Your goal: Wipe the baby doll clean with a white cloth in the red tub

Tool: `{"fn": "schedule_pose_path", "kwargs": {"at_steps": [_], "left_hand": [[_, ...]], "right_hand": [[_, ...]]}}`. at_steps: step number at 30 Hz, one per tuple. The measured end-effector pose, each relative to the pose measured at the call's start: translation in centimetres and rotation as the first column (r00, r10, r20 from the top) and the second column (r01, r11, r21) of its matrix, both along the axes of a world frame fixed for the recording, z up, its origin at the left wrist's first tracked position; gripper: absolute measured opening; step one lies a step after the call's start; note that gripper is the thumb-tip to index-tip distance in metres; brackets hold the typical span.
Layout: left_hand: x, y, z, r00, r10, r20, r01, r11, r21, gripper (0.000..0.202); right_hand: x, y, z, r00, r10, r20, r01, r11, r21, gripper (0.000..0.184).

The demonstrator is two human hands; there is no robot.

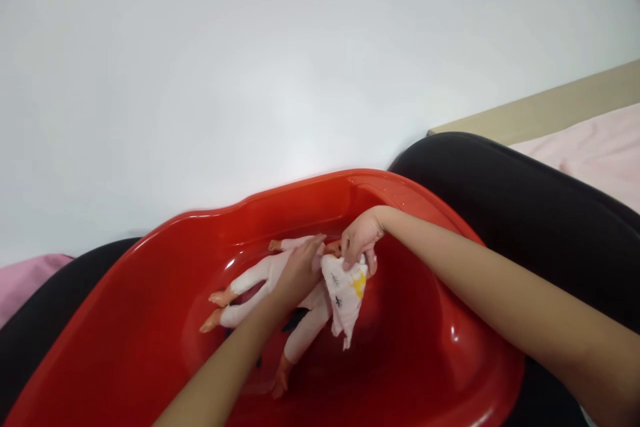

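A doll (260, 280) in pale pink clothes lies inside a glossy red plastic tub (165, 293), its bare feet pointing left and down. My left hand (299, 271) rests on the doll's body and grips it. My right hand (361, 238) pinches the top of a small white cloth garment (346, 297) with a yellow patch and dark marks, at the doll's upper end. The garment hangs down over the doll. The doll's head is hidden behind my hands and the cloth.
The tub sits across my lap, on black trousers (525, 213). A white wall (250, 67) fills the upper view. Pink bedding (595, 147) and a beige edge (550, 107) lie at right, and more pink fabric (25, 280) shows at far left.
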State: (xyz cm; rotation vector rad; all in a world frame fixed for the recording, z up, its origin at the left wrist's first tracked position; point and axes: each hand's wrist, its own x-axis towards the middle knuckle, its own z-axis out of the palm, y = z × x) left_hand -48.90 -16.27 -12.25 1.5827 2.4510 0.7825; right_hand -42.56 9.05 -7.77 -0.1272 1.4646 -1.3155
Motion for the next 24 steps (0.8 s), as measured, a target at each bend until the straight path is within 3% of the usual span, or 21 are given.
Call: {"fn": "schedule_pose_path", "kwargs": {"at_steps": [2,4,6,8,12,15,18,21,24], "left_hand": [[0.4,-0.4,1.9,0.995,0.029,-0.092,-0.012,0.982,0.19,0.043],[1.3,-0.7,3.2,0.971,-0.021,-0.239,0.083,0.965,0.25,0.04],[2.3,-0.9,3.5,0.903,-0.139,-0.407,0.214,0.966,0.146,0.049],[3.2,-0.8,3.0,0.842,-0.215,-0.494,0.25,0.968,0.005,0.056],[4.3,-0.2,1.6,0.865,-0.229,-0.446,0.212,0.973,-0.088,0.031],[5.6,0.5,1.2,0.788,-0.403,-0.466,0.336,0.915,-0.223,0.022],[7.4,1.6,0.7,0.648,-0.543,-0.534,0.425,0.84,-0.338,0.03],[8.7,3.1,-0.4,0.571,-0.605,-0.555,0.463,0.795,-0.391,0.043],[9.3,4.3,-2.0,0.52,-0.662,-0.539,0.513,0.747,-0.423,0.045]], "right_hand": [[0.0,0.1,0.4,0.993,-0.088,-0.082,0.085,0.995,-0.047,0.065],[0.0,0.1,0.6,0.969,-0.179,-0.168,0.171,0.983,-0.061,0.062],[-0.1,0.1,0.7,0.949,-0.223,-0.221,0.216,0.975,-0.058,0.058],[-0.2,0.1,0.5,0.948,-0.211,-0.237,0.203,0.977,-0.061,0.057],[-0.6,0.2,0.0,0.919,-0.255,-0.301,0.268,0.964,0.001,0.049],[-1.2,0.5,-0.3,0.799,-0.314,-0.512,0.423,0.899,0.109,0.043],[-1.6,0.7,-0.7,0.735,-0.149,-0.661,0.416,0.869,0.266,0.044],[-1.7,0.7,-1.1,0.793,0.047,-0.607,0.229,0.901,0.369,0.059],[-1.5,0.5,-1.3,0.839,0.07,-0.539,0.153,0.921,0.358,0.073]]}}
